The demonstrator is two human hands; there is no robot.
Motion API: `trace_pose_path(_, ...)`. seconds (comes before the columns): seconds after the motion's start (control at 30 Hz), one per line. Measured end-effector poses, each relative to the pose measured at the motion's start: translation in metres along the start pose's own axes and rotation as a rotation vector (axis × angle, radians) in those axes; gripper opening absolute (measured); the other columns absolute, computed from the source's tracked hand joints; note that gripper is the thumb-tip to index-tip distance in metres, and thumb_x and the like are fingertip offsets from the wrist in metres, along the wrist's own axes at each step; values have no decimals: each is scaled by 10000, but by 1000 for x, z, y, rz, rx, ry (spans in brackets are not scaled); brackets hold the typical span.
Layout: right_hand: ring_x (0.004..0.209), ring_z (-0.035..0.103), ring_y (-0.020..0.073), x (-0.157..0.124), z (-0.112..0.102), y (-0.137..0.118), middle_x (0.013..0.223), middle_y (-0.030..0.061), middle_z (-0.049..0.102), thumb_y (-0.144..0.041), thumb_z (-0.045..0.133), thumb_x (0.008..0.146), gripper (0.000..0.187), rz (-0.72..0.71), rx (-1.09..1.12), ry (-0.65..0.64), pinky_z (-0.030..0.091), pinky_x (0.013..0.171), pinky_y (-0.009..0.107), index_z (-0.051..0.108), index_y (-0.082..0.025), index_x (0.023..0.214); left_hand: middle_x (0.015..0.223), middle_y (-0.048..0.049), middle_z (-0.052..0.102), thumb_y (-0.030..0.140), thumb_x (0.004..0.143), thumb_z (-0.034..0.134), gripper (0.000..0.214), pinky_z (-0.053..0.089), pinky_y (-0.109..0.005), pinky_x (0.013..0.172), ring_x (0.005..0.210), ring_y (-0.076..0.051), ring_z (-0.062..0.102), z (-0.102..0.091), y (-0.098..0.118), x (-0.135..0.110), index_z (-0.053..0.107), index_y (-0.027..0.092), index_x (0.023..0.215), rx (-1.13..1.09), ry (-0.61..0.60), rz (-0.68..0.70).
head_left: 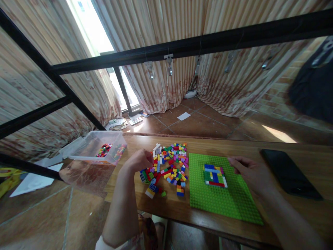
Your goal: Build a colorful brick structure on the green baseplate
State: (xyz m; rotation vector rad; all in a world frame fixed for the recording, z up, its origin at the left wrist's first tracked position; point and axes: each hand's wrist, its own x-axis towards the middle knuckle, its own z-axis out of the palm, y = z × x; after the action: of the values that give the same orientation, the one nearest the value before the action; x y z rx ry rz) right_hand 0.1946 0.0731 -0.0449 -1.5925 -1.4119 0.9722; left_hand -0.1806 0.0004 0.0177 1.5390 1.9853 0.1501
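A green studded baseplate (221, 194) lies on the wooden table (299, 152); a small flat block of coloured bricks (214, 175) is built on its upper middle. Left of the plate lies a loose pile of coloured bricks (170, 163). My left hand (139, 160) hovers at the pile's left edge, fingers curled and pinched together over the bricks; what is between them is too small to make out. My right hand (247, 170) rests on the plate's right side, just beside the built block, fingers loosely curled with nothing seen in them.
A clear plastic box (97, 151) with more small bricks overhangs the table's left end. A black phone (288, 173) lies flat at the right. Black metal frame bars (182, 47) cross overhead. Curtains, a window and tiled floor with scattered papers lie beyond.
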Motion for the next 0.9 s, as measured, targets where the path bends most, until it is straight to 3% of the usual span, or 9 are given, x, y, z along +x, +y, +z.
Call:
trace_pose_path(0.2,446,473,121,-3,0,-7,490,-9,558,-489,678,646,351,10,-5,-8,336,436,245,728,-164,768,598,0,644,163,537,659,155,368,-194,484,588,-139,560,4,4,-1,717,148,680,55,-34,-16)
trace_pose_path(0.63,468,509,130,-2,2,-4,541,12,611,-483,690,665,351,-8,30,-18,361,443,244,730,-155,782,577,-3,644,86,512,621,160,368,-200,495,566,-137,563,14,7,0,705,161,625,128,-56,-21)
trace_pose_path(0.73,458,503,132,-3,2,-8,521,6,604,-473,702,653,319,1,61,-4,355,436,248,728,-168,743,586,7,631,124,570,611,120,357,-195,499,571,-124,545,12,6,-1,695,156,648,118,-65,38)
trace_pose_path(0.9,515,532,131,-5,5,-13,622,20,667,-438,709,655,259,-22,114,9,406,502,255,720,-183,699,651,14,617,203,680,590,86,385,-189,558,621,-109,526,7,7,-5,662,161,702,-60,-48,262)
